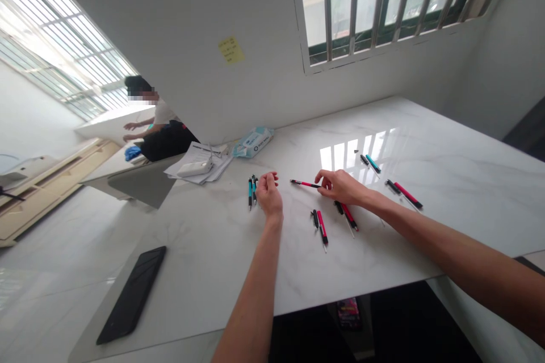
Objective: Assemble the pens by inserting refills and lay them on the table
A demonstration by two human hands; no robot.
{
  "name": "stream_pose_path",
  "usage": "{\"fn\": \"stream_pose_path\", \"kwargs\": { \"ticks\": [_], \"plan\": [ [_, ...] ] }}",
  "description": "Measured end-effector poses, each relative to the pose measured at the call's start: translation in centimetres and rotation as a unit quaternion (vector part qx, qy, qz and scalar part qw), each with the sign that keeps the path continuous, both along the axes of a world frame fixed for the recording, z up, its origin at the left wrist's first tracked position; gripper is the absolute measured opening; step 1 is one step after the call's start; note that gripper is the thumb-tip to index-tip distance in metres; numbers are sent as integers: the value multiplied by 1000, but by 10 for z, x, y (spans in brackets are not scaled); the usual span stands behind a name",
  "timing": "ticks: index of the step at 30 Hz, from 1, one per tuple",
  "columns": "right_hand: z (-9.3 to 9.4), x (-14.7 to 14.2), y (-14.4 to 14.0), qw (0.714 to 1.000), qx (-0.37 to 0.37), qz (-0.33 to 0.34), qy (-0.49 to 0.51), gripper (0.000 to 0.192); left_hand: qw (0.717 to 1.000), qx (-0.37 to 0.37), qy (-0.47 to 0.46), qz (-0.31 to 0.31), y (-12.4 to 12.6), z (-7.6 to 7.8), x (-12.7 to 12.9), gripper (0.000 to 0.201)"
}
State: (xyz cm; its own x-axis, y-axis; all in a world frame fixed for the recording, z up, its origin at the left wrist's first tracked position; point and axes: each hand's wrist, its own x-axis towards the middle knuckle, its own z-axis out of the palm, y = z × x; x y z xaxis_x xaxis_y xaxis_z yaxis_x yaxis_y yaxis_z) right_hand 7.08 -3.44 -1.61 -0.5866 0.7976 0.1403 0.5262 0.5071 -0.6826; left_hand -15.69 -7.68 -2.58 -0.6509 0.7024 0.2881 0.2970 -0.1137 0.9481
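My right hand (340,186) pinches one end of a red pen (303,183) that points left, just above the white marble table (447,170). My left hand (269,192) rests loosely curled on the table, nothing visible in it, right beside two teal pens (252,188). More red and black pens lie near my right wrist: one (322,228) in front of it and one (349,216) partly under it. Another red pen (407,195) and a teal pen (373,163) lie further right.
A black phone (131,293) lies near the table's front left edge. Papers with a white device (196,167) and a pack of wipes (254,141) sit at the back by the wall. Another person (155,127) works at a separate table, far left.
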Motion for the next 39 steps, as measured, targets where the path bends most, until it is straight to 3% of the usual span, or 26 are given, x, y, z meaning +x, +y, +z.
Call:
{"fn": "stream_pose_path", "kwargs": {
  "ticks": [7, 11, 17, 23, 26, 29, 35, 39],
  "plan": [
    [3, -33, 0, 996, -9, -30, -83, 33, 998, 28, 45, -14, -10, 9, 12, 30],
    [12, -76, -5, 991, -36, -28, -124, 28, 998, 47, 38, 11, -15, 17, 8, 27],
    [17, -140, -12, 988, -19, -14, -150, 26, 997, 59, 10, 47, -19, 19, -1, 25],
    [16, -160, -12, 988, -16, 28, -150, 26, 996, 62, -14, 64, -19, 16, -6, 25],
    [16, -146, -7, 990, -25, 42, -130, 25, 995, 67, -6, 70, -19, 18, -5, 25],
    [14, -111, 12, 997, -18, 27, -64, 23, 995, 61, 3, 75, -19, 20, -3, 25],
    [10, 13, 84, 998, 31, 0, 45, 36, 997, 47, 34, 45, -14, 15, 0, 27],
    [5, 98, 123, 995, 75, -64, 19, 42, 997, 43, 55, 25, -11, 12, 2, 28]
  ]
}}
